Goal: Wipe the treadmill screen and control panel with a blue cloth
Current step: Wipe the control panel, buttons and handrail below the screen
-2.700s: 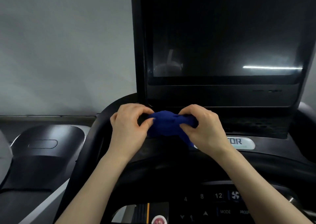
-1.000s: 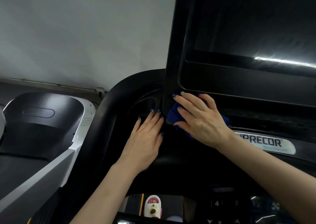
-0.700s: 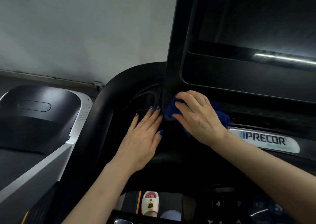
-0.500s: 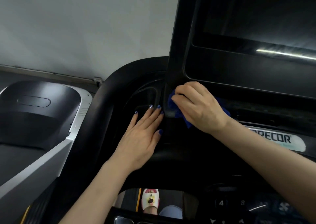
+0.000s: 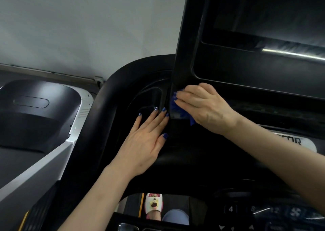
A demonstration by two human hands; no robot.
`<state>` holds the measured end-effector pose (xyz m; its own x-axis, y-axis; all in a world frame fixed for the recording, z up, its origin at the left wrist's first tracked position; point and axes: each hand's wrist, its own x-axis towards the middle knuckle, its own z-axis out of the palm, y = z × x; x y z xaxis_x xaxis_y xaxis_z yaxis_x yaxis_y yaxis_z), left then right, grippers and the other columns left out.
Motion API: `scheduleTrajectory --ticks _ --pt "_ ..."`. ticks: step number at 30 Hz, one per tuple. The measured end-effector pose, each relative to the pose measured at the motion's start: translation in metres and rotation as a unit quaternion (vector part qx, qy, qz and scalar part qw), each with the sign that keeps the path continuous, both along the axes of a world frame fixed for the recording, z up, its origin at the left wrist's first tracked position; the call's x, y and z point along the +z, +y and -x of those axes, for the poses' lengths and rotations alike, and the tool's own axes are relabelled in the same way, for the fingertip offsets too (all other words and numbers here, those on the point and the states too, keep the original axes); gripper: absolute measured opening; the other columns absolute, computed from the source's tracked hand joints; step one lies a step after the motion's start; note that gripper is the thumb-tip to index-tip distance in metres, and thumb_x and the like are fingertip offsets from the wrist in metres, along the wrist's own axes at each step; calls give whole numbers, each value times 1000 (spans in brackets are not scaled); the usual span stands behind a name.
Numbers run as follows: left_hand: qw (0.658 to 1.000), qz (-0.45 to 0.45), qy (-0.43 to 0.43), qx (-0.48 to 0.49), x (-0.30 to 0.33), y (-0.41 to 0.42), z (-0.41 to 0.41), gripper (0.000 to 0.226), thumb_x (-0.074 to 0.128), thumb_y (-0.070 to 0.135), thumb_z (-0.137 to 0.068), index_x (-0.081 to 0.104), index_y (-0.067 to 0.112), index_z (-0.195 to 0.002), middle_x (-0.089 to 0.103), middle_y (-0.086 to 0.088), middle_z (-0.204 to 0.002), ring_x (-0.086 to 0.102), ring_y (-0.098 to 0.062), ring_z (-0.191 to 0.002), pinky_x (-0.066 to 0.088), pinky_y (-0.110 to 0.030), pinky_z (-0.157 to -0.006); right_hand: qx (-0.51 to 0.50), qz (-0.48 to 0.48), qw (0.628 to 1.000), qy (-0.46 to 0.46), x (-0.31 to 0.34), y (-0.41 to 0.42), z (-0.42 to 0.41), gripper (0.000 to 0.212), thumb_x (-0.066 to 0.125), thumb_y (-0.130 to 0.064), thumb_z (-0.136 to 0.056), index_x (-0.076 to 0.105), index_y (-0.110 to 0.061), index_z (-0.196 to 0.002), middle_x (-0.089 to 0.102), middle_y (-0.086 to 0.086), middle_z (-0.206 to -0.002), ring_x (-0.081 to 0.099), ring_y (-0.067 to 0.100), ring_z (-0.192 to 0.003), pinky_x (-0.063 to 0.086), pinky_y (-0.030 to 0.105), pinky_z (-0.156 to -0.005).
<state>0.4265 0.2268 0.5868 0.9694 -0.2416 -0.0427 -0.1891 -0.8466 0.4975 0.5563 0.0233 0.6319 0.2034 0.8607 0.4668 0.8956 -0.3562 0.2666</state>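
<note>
The treadmill's dark screen [image 5: 274, 10] fills the upper right, inside a black frame [image 5: 186, 42]. My right hand [image 5: 202, 107] presses the bunched blue cloth [image 5: 177, 110] against the frame's lower left corner; only the cloth's left edge and a tip below my palm show. My left hand [image 5: 147, 139] lies flat, fingers together, on the black console housing [image 5: 112, 107] just left of that corner and holds nothing. The control panel [image 5: 246, 211] with number keys sits dim at the bottom right.
A white logo plate [image 5: 306, 142] lies under my right forearm. A second treadmill [image 5: 35, 111] with a white-edged hood stands to the left by the grey wall [image 5: 79, 24]. A foot in a patterned slipper [image 5: 153, 205] shows through the console gap.
Both hands first held the cloth below the screen. My left hand then went flat on the housing, and my right hand has been rubbing the cloth at the frame's lower left corner, fingers curling.
</note>
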Motion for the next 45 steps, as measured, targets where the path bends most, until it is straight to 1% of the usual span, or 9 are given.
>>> scheduleTrajectory --ticks 4,8,13,19,24,29,33,39,45 --pt "1000 -3 -2 0 0 0 0 60 8 52 -100 9 32 -156 1 19 -164 -15 6 -148 -19 -25 -119 13 27 1000 -2 10 -10 -3 22 51 -5 -98 71 0 -107 70 12 -113 50 27 -113 37 37 -95" --pt "1000 -6 0 11 -3 -2 0 63 9 51 -98 12 31 -157 2 18 -164 -15 8 -147 -18 -24 -119 7 6 1000 17 8 16 -2 20 52 -4 -97 69 1 -104 68 13 -110 49 26 -109 38 36 -97" --pt "1000 -17 1 4 0 -2 0 61 7 53 -98 7 33 -156 -1 19 -164 -18 7 -147 -21 -23 -117 -42 17 999 -14 6 -6 7 18 56 -6 -98 70 -9 -109 66 8 -123 58 24 -110 39 36 -93" --pt "1000 -28 -3 5 -1 -1 1 60 8 52 -99 7 32 -156 0 16 -165 -17 5 -148 -20 -24 -118 -6 2 1000 -26 8 21 -3 16 56 -2 -95 71 -5 -99 68 11 -111 52 24 -104 40 35 -90" --pt "999 -34 1 -3 0 0 1 61 6 52 -98 2 33 -156 -3 17 -164 -20 5 -147 -23 -25 -117 6 15 1000 9 9 1 -2 21 50 -3 -96 71 -4 -103 68 11 -109 50 25 -107 38 37 -91" --pt "1000 -29 -3 1 -1 0 2 61 6 52 -98 4 32 -157 -3 17 -164 -20 6 -147 -23 -25 -117 8 19 999 38 6 11 -3 18 55 -3 -92 70 -3 -101 68 12 -110 47 25 -109 37 36 -93" --pt "999 -34 -6 -3 0 -1 3 61 6 53 -100 4 31 -157 -2 16 -165 -17 3 -149 -21 -27 -119 26 66 994 86 16 -16 -3 28 44 -2 -94 70 -1 -104 66 14 -113 49 28 -110 38 37 -93" --pt "999 -31 -8 0 1 -2 4 63 8 52 -99 9 29 -158 1 16 -165 -16 4 -149 -20 -26 -119 35 68 986 146 9 4 9 25 48 -9 -94 72 -1 -99 67 13 -110 47 25 -110 40 36 -91" --pt "999 -29 -14 -4 0 3 8 62 11 49 -101 12 28 -159 2 16 -165 -13 3 -150 -20 -27 -119 38 99 980 171 14 -16 5 28 47 -10 -92 72 -3 -104 65 12 -115 46 25 -114 39 35 -92"
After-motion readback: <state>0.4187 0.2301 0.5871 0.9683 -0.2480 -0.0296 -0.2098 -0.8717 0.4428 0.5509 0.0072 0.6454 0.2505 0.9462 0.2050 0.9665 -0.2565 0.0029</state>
